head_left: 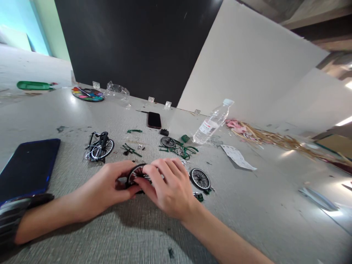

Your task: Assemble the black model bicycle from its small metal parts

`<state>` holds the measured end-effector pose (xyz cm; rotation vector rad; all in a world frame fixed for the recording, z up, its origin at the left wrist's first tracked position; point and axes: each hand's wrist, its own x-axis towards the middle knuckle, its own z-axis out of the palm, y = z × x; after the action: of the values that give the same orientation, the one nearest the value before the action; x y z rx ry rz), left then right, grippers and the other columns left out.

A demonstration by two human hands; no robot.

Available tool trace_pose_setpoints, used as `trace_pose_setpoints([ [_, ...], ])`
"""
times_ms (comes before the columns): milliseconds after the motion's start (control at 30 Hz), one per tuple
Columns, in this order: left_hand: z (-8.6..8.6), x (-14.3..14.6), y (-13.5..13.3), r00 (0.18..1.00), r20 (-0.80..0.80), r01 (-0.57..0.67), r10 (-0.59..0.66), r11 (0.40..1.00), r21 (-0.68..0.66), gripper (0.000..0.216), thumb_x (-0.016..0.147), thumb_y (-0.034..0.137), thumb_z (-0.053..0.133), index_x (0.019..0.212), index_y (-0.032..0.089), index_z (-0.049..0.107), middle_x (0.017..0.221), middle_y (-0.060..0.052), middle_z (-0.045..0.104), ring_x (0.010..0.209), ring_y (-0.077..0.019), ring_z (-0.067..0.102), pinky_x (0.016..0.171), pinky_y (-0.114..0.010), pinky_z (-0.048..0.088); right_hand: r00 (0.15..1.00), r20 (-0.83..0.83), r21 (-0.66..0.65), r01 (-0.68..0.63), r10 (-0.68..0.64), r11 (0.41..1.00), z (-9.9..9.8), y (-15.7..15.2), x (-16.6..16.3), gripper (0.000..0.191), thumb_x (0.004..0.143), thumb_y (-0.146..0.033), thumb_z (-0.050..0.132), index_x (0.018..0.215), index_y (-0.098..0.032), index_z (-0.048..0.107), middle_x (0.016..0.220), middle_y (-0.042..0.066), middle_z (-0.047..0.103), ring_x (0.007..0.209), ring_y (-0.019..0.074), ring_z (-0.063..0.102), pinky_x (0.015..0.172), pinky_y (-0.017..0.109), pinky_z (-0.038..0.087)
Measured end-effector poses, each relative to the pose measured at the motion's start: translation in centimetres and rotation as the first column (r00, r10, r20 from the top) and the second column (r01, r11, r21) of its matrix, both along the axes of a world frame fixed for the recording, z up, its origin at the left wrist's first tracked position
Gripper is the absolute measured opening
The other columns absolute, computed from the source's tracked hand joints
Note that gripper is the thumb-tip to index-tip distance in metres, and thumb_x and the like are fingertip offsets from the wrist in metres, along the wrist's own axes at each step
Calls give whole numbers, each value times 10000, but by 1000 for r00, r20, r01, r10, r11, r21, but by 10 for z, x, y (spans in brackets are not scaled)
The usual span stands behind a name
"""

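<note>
Between my two hands is a small black spoked wheel [136, 171], partly covered by my fingers. My left hand [111, 189] pinches its rim from the left. Over its right side bends my right hand [172, 187], with thumb and fingers closed on it. Just right of that hand lies another toy wheel [200, 179] beside small green and silver parts [198, 197]. Beyond my hands are a green bicycle frame [180, 149], a third wheel [168, 142] and thin green pieces [132, 149]. Left of these sits a black and silver model bicycle part with a wheel [100, 146].
A dark blue-edged tablet [30, 165] lies at left. Farther back are a phone [154, 120], a paint palette [88, 94] and clear plastic wrap [117, 88]. A plastic bottle [211, 123] stands right of the parts, near a paper sheet [238, 157] and straw-like strips [264, 137].
</note>
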<state>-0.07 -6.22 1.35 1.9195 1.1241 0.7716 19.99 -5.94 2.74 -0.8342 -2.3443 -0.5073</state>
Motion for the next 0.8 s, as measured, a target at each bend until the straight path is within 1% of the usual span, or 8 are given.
trace_pose_setpoints([
  [67,0,0,0,999,-26,19,-19,1000,15,29,785,211,591,797,190,606,754,19,607,692,-143,530,582,-234,430,1000,1,-1,-17,17,1000,0,0,-1,190,968,-365,583,918,-185,618,840,17,661,774,168,566,748,320,389],
  [167,0,0,0,999,48,-2,5,998,-65,74,812,249,586,839,186,616,783,11,621,724,-151,562,602,-237,463,1000,1,17,-17,17,1000,0,0,-1,167,967,-335,588,915,-180,618,840,19,665,772,167,569,755,322,393],
  [200,0,-1,0,998,61,-8,12,997,-72,83,815,257,588,842,184,617,784,11,622,724,-151,565,602,-237,466,1000,-2,21,-10,10,1000,0,0,-1,161,968,-328,586,915,-180,619,841,19,666,776,166,572,757,321,393],
  [333,-1,-1,0,1000,18,22,-22,1000,5,83,788,220,601,848,182,645,766,13,625,695,-146,552,589,-237,453,1000,-5,12,-8,8,1000,0,1,-1,181,969,-351,582,913,-185,627,826,14,662,771,165,568,749,319,392],
  [500,0,-1,1,998,63,0,2,1000,-21,135,810,231,590,908,182,667,794,-1,644,713,-159,579,589,-244,463,1000,4,23,-4,4,1000,0,1,-1,173,973,-345,577,928,-185,626,842,16,663,781,166,565,755,321,391],
  [633,1,-1,1,999,42,19,-20,1000,21,64,780,203,609,823,180,650,746,13,617,683,-144,555,576,-230,455,1000,-3,2,-16,16,1000,-1,4,0,175,980,-347,570,931,-187,619,836,9,656,767,161,552,746,317,385],
  [700,2,0,1,998,69,15,-13,1000,-19,73,783,216,620,838,180,651,771,8,630,713,-152,574,601,-239,481,999,22,-21,-47,47,999,-1,6,2,167,989,-330,558,939,-182,616,858,14,662,775,162,547,760,320,387],
  [800,1,0,1,986,163,3,20,990,-142,181,803,280,637,948,175,659,872,-19,666,788,-177,619,666,-278,535,989,64,-71,-126,131,990,-1,11,8,114,1002,-247,531,1022,-174,616,940,25,677,848,158,560,824,317,393],
])
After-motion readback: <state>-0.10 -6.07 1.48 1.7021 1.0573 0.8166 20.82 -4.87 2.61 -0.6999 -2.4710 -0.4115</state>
